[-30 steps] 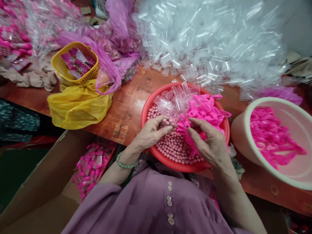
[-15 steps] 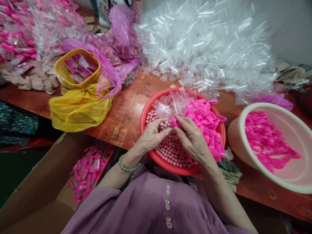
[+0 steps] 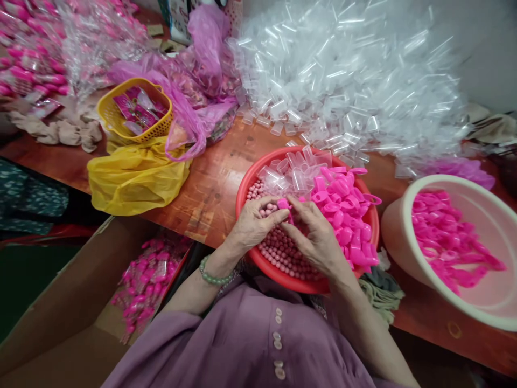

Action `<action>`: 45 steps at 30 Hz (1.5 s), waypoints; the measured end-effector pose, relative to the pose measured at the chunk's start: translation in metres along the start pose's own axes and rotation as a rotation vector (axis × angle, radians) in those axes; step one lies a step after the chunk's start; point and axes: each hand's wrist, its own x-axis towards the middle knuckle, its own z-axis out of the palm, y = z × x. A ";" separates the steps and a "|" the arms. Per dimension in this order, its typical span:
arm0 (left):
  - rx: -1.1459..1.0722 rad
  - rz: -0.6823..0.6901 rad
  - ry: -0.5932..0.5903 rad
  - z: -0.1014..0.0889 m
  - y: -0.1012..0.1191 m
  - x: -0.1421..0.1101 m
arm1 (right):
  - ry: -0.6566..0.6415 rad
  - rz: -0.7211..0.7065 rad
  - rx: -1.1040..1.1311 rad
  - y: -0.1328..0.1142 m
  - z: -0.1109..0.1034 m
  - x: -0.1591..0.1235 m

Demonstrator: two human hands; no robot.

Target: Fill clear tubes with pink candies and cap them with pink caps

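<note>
Over the red basin (image 3: pixel 242 196), my left hand (image 3: pixel 255 223) pinches a small bright pink plastic piece (image 3: pixel 283 203) between thumb and forefinger. My right hand (image 3: pixel 317 234) is closed on the same piece from the other side; its fingertips partly cover the piece. Strung pale pink beads (image 3: pixel 278 250) lie in the basin under both hands. Beyond my fingers, clear plastic tubes (image 3: pixel 297 172) fill the basin's far side. Bright pink plastic parts (image 3: pixel 343 207), some with loops, are heaped on the right, beside my right hand.
A big pile of clear tubes (image 3: pixel 343 70) covers the table's back. To the right stands a white tub (image 3: pixel 398 215) of pink parts. Left are a yellow basket (image 3: pixel 109 116), a yellow bag (image 3: pixel 137 180) and purple bags (image 3: pixel 208 43). Below, a cardboard box (image 3: pixel 72 291) holds packed pink items.
The pink piece has turned and shifted slightly left with my left fingertips. My right thumb and forefinger have spread a little. The whole view has moved slightly.
</note>
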 end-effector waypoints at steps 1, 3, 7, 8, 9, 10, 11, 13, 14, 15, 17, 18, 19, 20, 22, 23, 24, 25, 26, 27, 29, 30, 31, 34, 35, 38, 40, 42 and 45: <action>0.006 -0.001 -0.013 -0.001 0.001 0.000 | 0.008 0.053 0.095 0.001 -0.004 -0.001; 0.038 -0.005 -0.057 -0.001 0.002 0.000 | 0.049 0.172 0.302 0.004 -0.013 -0.002; 0.086 -0.022 -0.203 -0.002 0.004 0.001 | 0.151 0.299 0.474 0.002 -0.022 0.001; 0.093 -0.029 -0.221 -0.001 0.004 0.001 | 0.173 0.293 0.447 -0.001 -0.021 0.002; 0.101 -0.036 -0.224 -0.001 0.004 0.001 | 0.190 0.278 0.399 -0.003 -0.019 0.003; 0.110 -0.043 -0.214 -0.001 0.003 0.001 | 0.198 0.254 0.340 -0.005 -0.016 0.003; 0.113 -0.049 -0.195 0.000 0.001 0.001 | 0.196 0.224 0.280 -0.007 -0.013 0.004; 0.100 -0.065 -0.157 0.002 -0.001 0.000 | 0.173 0.171 0.199 -0.009 -0.008 0.003; 0.088 -0.075 -0.141 0.003 -0.003 0.000 | 0.160 0.162 0.190 -0.009 -0.006 0.002; 0.077 -0.084 -0.129 0.004 -0.004 0.000 | 0.141 0.173 0.204 -0.008 -0.005 0.001; 0.063 -0.096 -0.124 0.004 -0.005 -0.001 | 0.103 0.238 0.282 -0.005 -0.006 -0.001; 0.058 -0.100 -0.131 0.004 -0.004 -0.001 | 0.087 0.277 0.338 -0.004 -0.007 -0.002; 0.049 -0.103 -0.150 0.002 -0.003 -0.001 | 0.079 0.311 0.398 -0.003 -0.009 -0.002; 0.033 -0.103 -0.182 0.000 -0.001 -0.001 | 0.089 0.335 0.452 -0.002 -0.012 -0.001; -0.010 -0.089 -0.297 -0.007 0.003 0.000 | 0.163 0.349 0.519 0.000 -0.017 0.002; -0.025 -0.082 -0.376 -0.011 0.006 0.000 | 0.213 0.341 0.531 0.000 -0.019 0.004; -0.021 -0.078 -0.459 -0.014 0.009 0.001 | 0.258 0.322 0.535 0.000 -0.022 0.006; 0.010 -0.076 -0.530 -0.017 0.011 0.002 | 0.284 0.300 0.532 0.000 -0.023 0.009; 0.061 -0.079 -0.579 -0.019 0.013 0.002 | 0.292 0.275 0.526 0.000 -0.025 0.012; 0.114 -0.086 -0.592 -0.021 0.014 0.003 | 0.284 0.250 0.516 -0.001 -0.025 0.014; 0.167 -0.104 -0.527 -0.020 0.013 0.004 | 0.242 0.207 0.487 -0.004 -0.024 0.017; 0.167 -0.109 -0.482 -0.019 0.012 0.005 | 0.226 0.188 0.473 -0.006 -0.023 0.018; 0.159 -0.115 -0.449 -0.017 0.010 0.006 | 0.222 0.173 0.463 -0.008 -0.021 0.019; 0.140 -0.102 -0.390 -0.013 0.006 0.006 | 0.248 0.159 0.456 -0.011 -0.017 0.021; 0.131 -0.088 -0.357 -0.012 0.006 0.007 | 0.260 0.162 0.450 -0.012 -0.017 0.022; 0.100 -0.049 -0.276 -0.012 0.005 0.007 | 0.286 0.166 0.423 -0.011 -0.017 0.024; 0.115 -0.028 -0.283 -0.012 0.005 0.007 | 0.306 0.172 0.398 -0.011 -0.017 0.025; 0.127 -0.012 -0.299 -0.012 0.005 0.008 | 0.326 0.174 0.372 -0.012 -0.017 0.026; 0.120 0.011 -0.306 -0.011 0.005 0.007 | 0.324 0.149 0.342 -0.013 -0.015 0.027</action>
